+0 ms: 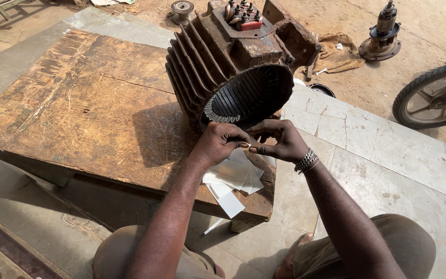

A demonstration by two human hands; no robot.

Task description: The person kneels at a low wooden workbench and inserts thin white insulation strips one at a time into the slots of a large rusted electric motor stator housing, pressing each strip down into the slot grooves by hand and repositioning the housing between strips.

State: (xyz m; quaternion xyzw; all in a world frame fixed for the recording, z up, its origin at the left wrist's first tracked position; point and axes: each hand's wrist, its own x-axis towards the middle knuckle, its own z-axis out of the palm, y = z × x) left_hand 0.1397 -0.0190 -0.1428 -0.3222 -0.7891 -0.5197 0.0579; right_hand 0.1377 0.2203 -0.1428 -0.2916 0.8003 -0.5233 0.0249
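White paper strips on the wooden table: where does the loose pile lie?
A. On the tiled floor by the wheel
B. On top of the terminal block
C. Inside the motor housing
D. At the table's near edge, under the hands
D: the white paper strips lie on the wooden table at its near edge, below the left hand and right hand.

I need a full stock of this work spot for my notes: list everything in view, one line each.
rusty finned iron motor housing: one, brown, on the table's far side, open end facing the person
worn wooden table: one, brown, centre left
white paper strips: several, white, on the table's near corner under the hands
small folded white paper piece: one, white, pinched between both hands
grey metal rotor part: one, upright on sandy ground, top right
spoked rubber wheel: one, black, right edge
brown cloth rag: one, on the ground behind the housing
left hand: one, grip on the paper piece
right hand: one, bracelet at the wrist, grip on the same piece
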